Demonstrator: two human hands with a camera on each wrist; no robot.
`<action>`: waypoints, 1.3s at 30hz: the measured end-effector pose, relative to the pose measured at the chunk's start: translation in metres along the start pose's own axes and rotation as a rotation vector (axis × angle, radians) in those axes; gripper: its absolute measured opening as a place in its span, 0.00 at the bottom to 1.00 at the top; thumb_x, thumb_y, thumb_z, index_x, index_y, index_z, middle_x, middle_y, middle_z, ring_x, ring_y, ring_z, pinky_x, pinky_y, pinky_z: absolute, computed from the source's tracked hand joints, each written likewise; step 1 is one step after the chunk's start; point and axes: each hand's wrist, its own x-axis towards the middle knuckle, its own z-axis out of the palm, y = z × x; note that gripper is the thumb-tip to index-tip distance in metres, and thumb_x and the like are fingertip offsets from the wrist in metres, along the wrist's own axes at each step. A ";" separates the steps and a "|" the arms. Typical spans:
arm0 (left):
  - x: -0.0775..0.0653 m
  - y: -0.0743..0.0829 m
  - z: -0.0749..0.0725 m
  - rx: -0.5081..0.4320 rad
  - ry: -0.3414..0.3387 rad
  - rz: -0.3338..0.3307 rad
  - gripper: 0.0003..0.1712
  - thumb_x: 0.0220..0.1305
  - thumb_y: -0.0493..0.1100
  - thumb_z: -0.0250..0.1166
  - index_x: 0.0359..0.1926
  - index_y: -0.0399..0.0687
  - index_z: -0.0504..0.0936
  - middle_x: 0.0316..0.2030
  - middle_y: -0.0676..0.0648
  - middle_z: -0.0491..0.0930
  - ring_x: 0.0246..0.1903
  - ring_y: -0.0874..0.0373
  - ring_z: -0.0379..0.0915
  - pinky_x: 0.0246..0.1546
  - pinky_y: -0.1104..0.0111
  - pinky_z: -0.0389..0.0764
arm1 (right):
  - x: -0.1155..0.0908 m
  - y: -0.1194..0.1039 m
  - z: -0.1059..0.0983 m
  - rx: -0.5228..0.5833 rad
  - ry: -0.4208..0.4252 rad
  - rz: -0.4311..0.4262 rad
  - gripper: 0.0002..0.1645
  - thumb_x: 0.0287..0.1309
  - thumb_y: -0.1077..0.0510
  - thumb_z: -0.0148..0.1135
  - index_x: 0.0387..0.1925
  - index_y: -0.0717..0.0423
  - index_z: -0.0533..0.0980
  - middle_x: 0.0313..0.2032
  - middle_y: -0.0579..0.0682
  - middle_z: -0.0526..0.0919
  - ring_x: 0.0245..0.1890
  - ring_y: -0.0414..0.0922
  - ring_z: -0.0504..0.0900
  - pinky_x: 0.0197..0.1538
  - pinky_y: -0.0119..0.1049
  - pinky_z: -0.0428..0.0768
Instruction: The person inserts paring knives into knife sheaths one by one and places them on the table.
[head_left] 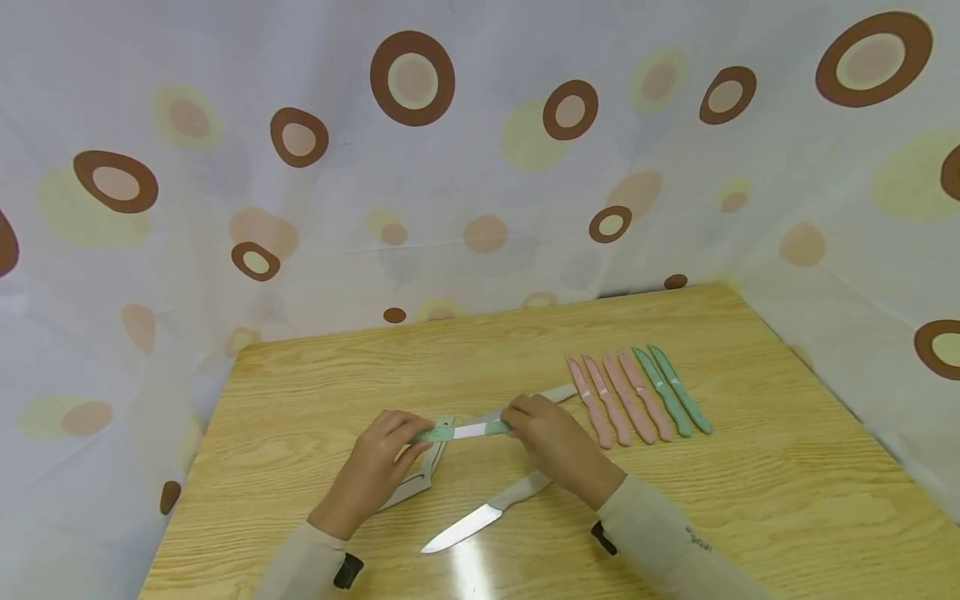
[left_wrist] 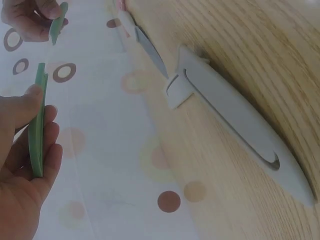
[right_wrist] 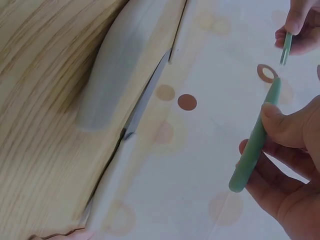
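Observation:
Both hands hold a small green-handled knife (head_left: 497,427) level above the table. My left hand (head_left: 378,462) pinches its green sheath (left_wrist: 37,130) between thumb and fingers. With thumb and fingertips, my right hand (head_left: 558,442) grips the green handle (right_wrist: 255,137). A short stretch of white blade (head_left: 471,430) shows between sheath and handle in the head view; the wrist views barely show it. Below the left hand lies a pale grey slotted sheath (left_wrist: 235,115). A larger knife with a pale handle (head_left: 465,529) lies bare-bladed nearer me, its handle end under the right hand.
Another pale-handled knife (head_left: 558,392) lies behind the right hand, partly hidden. To the right, several pink knives (head_left: 615,398) and two green knives (head_left: 670,390) lie in a row on the wooden table (head_left: 315,383). A spotted cloth (head_left: 480,167) hangs behind the table.

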 end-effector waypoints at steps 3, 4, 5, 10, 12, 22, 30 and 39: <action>0.003 0.004 0.004 -0.001 -0.005 0.010 0.15 0.53 0.34 0.67 0.44 0.38 0.80 0.40 0.49 0.77 0.40 0.61 0.69 0.36 0.77 0.75 | 0.002 -0.007 -0.002 -0.055 -0.013 -0.031 0.12 0.46 0.65 0.69 0.37 0.63 0.79 0.36 0.50 0.78 0.34 0.42 0.76 0.40 0.25 0.76; 0.004 0.005 0.005 0.002 -0.010 0.014 0.15 0.53 0.34 0.67 0.44 0.38 0.80 0.40 0.49 0.76 0.39 0.61 0.69 0.36 0.78 0.75 | 0.003 -0.010 -0.002 -0.065 -0.017 -0.039 0.12 0.46 0.65 0.69 0.37 0.63 0.80 0.36 0.50 0.78 0.34 0.41 0.75 0.40 0.25 0.76; 0.005 0.007 0.006 0.007 -0.017 0.019 0.15 0.53 0.34 0.67 0.44 0.38 0.80 0.40 0.50 0.76 0.39 0.61 0.69 0.36 0.78 0.74 | 0.004 -0.012 -0.002 -0.068 -0.020 -0.048 0.13 0.46 0.65 0.69 0.37 0.63 0.80 0.35 0.50 0.78 0.34 0.41 0.75 0.39 0.25 0.76; 0.009 0.014 0.009 0.032 -0.049 0.042 0.14 0.55 0.35 0.66 0.45 0.37 0.79 0.40 0.50 0.75 0.38 0.62 0.67 0.36 0.79 0.73 | 0.006 -0.018 -0.003 -0.071 -0.020 -0.055 0.12 0.46 0.65 0.69 0.36 0.64 0.79 0.35 0.50 0.77 0.33 0.41 0.75 0.39 0.25 0.76; 0.011 0.015 0.009 0.035 -0.053 0.043 0.14 0.56 0.35 0.65 0.45 0.37 0.79 0.40 0.50 0.75 0.38 0.62 0.66 0.35 0.79 0.73 | 0.006 -0.019 -0.004 -0.066 -0.015 -0.049 0.12 0.47 0.66 0.69 0.36 0.64 0.79 0.35 0.50 0.77 0.33 0.41 0.75 0.39 0.25 0.76; 0.009 0.014 0.014 0.023 -0.086 0.021 0.14 0.55 0.37 0.67 0.44 0.39 0.80 0.40 0.50 0.76 0.38 0.62 0.68 0.37 0.79 0.73 | 0.001 -0.015 0.002 -0.014 -0.036 -0.016 0.12 0.47 0.66 0.68 0.37 0.64 0.80 0.35 0.50 0.78 0.34 0.42 0.77 0.40 0.27 0.77; 0.001 0.007 0.011 0.076 -0.087 -0.057 0.21 0.54 0.42 0.69 0.50 0.42 0.79 0.46 0.48 0.78 0.47 0.57 0.72 0.47 0.68 0.75 | -0.023 0.006 0.007 -0.086 -0.143 0.137 0.11 0.45 0.63 0.70 0.34 0.56 0.80 0.36 0.48 0.79 0.37 0.44 0.77 0.40 0.33 0.79; -0.024 -0.007 -0.001 0.163 -0.363 -0.318 0.19 0.52 0.45 0.69 0.42 0.38 0.81 0.40 0.44 0.79 0.42 0.52 0.74 0.44 0.63 0.77 | -0.067 0.081 -0.026 -0.043 -0.127 0.527 0.10 0.48 0.64 0.67 0.34 0.66 0.80 0.28 0.53 0.80 0.26 0.46 0.76 0.30 0.39 0.79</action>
